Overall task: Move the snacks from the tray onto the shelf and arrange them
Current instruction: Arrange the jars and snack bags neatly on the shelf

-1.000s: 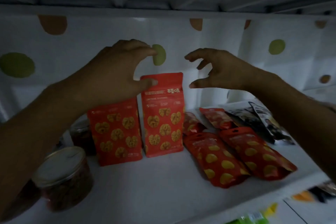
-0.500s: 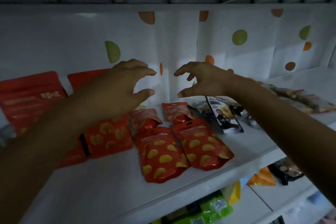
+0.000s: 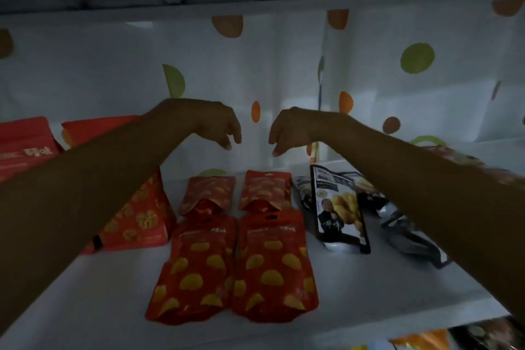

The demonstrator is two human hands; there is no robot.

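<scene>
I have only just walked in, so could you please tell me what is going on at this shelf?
A person is arranging snacks on a white shelf. The left hand and right hand hover empty and loosely curled above four red pouches lying flat in two rows. Upright red bags stand to their left; a black pouch lies to their right.

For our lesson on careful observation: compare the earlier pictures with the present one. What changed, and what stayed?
The left grip and right grip moved rightward from the upright red pouches to hover over the flat red pouches, fingers now drooping downward; neither holds anything. The view swung right with them. The red pouches, the black packet and the shelf stayed put.
</scene>
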